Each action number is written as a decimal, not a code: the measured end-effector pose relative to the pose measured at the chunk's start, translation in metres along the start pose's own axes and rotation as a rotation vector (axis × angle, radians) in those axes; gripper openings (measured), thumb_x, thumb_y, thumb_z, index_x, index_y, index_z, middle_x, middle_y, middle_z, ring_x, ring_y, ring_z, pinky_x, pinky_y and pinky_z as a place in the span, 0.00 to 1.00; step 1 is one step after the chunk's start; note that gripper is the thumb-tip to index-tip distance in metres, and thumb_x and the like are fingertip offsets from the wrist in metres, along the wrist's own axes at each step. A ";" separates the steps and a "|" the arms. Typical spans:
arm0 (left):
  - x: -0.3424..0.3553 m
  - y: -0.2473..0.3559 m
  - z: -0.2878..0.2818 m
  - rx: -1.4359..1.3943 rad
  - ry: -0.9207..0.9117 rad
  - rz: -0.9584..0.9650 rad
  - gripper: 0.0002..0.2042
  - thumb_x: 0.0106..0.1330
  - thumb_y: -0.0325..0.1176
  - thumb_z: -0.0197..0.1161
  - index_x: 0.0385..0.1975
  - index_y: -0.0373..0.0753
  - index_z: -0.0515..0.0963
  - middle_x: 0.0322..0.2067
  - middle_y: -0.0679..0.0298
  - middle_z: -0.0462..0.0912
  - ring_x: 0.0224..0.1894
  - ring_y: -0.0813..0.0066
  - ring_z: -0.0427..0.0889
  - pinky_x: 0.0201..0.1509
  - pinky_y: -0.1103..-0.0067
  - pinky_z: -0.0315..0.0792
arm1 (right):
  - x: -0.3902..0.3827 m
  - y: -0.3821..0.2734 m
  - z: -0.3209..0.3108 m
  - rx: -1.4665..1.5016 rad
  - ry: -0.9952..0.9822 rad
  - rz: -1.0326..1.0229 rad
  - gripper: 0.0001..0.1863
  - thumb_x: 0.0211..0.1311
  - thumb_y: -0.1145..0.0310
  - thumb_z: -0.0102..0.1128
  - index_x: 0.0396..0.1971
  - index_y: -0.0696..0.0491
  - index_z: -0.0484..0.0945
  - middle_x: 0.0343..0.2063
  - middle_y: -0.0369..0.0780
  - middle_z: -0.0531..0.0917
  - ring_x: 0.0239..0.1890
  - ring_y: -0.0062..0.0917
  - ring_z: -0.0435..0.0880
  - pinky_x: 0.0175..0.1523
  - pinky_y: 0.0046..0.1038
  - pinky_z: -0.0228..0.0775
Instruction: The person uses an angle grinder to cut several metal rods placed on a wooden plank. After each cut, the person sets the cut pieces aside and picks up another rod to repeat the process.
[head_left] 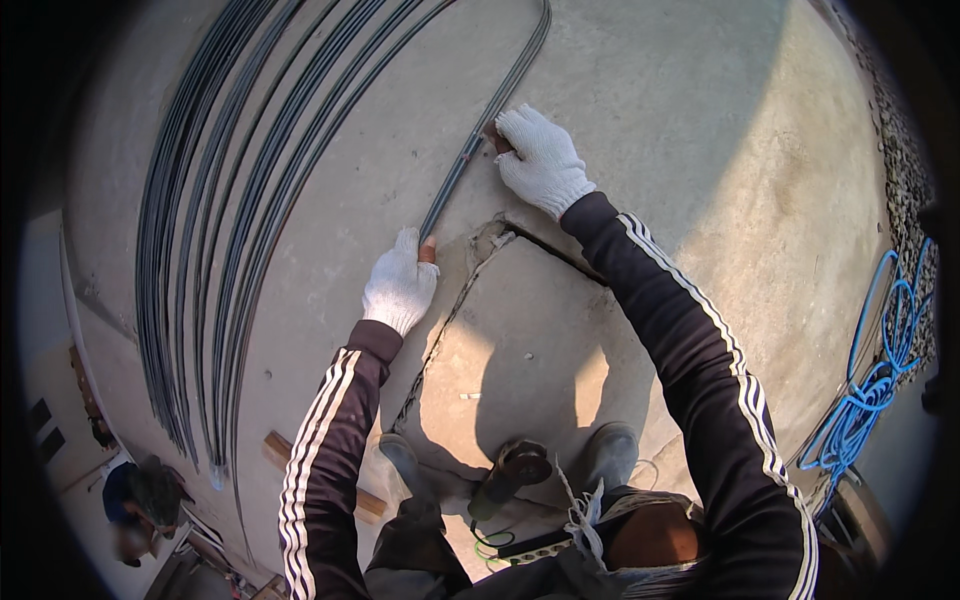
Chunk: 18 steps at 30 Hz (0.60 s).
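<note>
My left hand (400, 283), in a white knitted glove, is closed round the near end of a thin bundle of dark metal rods (460, 165). The bundle runs up and away from it, bending back at the far edge of the view. Beside the bundle, farther up, my right hand (541, 160) wears a matching glove with bare fingertips. Its fingers are curled and pressed together at the rods; whatever lies in them is hidden. A reddish mark shows on the bundle near there.
Many long dark rods (262, 170) curve along the left. An angle grinder (512, 478) is near my boots. Blue hose (868, 395) lies coiled at right beside gravel (893, 140). A cracked slab edge (560, 255) crosses the concrete. Another person (140, 505) is at lower left.
</note>
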<state>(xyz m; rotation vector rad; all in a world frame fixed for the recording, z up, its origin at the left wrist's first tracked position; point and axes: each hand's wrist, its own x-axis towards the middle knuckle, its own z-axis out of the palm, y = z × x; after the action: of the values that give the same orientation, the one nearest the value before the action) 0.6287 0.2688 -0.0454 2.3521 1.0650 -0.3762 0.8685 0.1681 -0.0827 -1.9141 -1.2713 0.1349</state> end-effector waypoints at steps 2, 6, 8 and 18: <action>0.000 0.000 0.000 0.015 0.009 0.005 0.15 0.80 0.45 0.51 0.46 0.38 0.71 0.32 0.39 0.84 0.39 0.32 0.84 0.42 0.47 0.75 | 0.000 0.000 0.002 0.023 0.014 0.010 0.08 0.56 0.73 0.61 0.37 0.52 0.78 0.34 0.43 0.80 0.39 0.44 0.82 0.43 0.40 0.77; -0.001 -0.002 0.002 -0.016 0.024 0.017 0.15 0.80 0.45 0.52 0.44 0.38 0.71 0.30 0.38 0.82 0.38 0.29 0.82 0.39 0.46 0.72 | 0.000 0.000 0.006 0.036 0.023 0.040 0.08 0.55 0.73 0.61 0.36 0.52 0.77 0.34 0.43 0.80 0.40 0.44 0.82 0.43 0.40 0.76; -0.001 -0.003 0.004 -0.033 0.060 0.036 0.14 0.80 0.45 0.53 0.43 0.38 0.71 0.28 0.38 0.81 0.38 0.28 0.80 0.37 0.46 0.70 | 0.001 -0.001 0.007 0.016 0.015 0.031 0.08 0.55 0.73 0.61 0.36 0.51 0.77 0.33 0.43 0.80 0.40 0.44 0.82 0.43 0.40 0.76; -0.001 -0.003 0.002 -0.024 0.030 0.022 0.15 0.80 0.45 0.52 0.44 0.37 0.71 0.29 0.38 0.82 0.38 0.29 0.81 0.38 0.47 0.71 | -0.001 0.001 0.006 0.074 0.033 0.076 0.09 0.55 0.74 0.60 0.37 0.51 0.79 0.33 0.43 0.81 0.40 0.42 0.83 0.44 0.39 0.77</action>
<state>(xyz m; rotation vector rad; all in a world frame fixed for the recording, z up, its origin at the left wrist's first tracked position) 0.6257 0.2686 -0.0472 2.3530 1.0510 -0.3193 0.8662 0.1709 -0.0877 -1.8940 -1.1564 0.1858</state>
